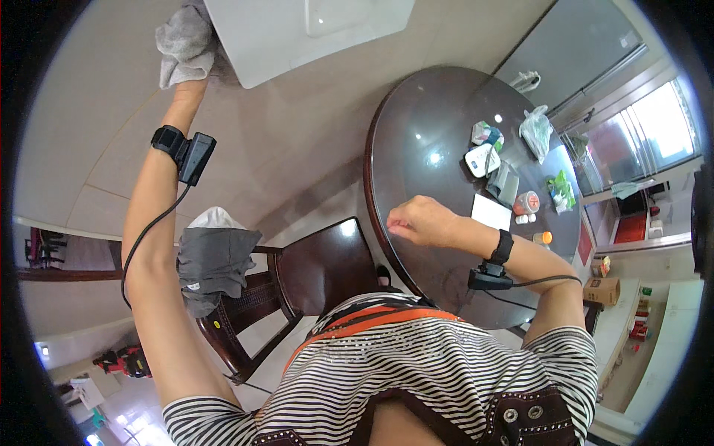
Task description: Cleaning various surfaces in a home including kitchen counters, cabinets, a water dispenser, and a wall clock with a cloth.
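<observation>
A grey cloth (pixel 184 44) covers most of my left hand (pixel 192 83), which grips it against the pale wall at the upper left. The fingers themselves are hidden by the cloth. Right beside it is the lower part of a white box-like unit (pixel 297 37) with a recessed panel. My right hand (pixel 422 221) is above the near left edge of the dark round table (pixel 416 141), its fingers curled in and nothing seen in them. Each wrist wears a black strap with a small cabled device.
A dark wooden chair (pixel 327 267) stands close in front of me, with a grey garment (pixel 212 260) over its back. On the table are a white device (pixel 482 160), a paper sheet (pixel 491 213), jars (pixel 526 202) and plastic bags (pixel 535 134). A window is at the right.
</observation>
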Motion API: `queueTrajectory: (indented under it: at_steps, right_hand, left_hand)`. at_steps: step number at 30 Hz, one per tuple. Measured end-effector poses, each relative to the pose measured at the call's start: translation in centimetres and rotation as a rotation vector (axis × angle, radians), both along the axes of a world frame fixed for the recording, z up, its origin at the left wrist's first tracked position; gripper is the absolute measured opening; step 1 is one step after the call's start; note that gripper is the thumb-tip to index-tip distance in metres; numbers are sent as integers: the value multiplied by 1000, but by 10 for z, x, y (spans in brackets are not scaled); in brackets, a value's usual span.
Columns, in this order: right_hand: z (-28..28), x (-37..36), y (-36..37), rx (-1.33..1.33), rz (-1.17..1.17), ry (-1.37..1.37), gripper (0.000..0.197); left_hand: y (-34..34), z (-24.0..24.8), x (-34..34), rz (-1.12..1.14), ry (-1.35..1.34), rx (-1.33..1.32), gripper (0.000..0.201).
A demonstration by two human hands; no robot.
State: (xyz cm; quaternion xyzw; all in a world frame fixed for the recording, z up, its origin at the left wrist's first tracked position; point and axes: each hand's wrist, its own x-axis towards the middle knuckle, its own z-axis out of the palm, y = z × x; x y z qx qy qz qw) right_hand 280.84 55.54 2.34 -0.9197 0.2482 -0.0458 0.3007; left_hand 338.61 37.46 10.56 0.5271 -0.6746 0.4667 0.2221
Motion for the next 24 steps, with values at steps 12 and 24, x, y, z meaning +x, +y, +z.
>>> queueTrajectory:
  at_steps: [12,24]
  right_hand:
    - [-62,-32,49,212,56,119,22]
    - [-52,26,47,219,337,263,25]
  left_hand:
    - [-12,247,129,142,16,-147,53]
    - [107,41,45,-219,364,170,50]
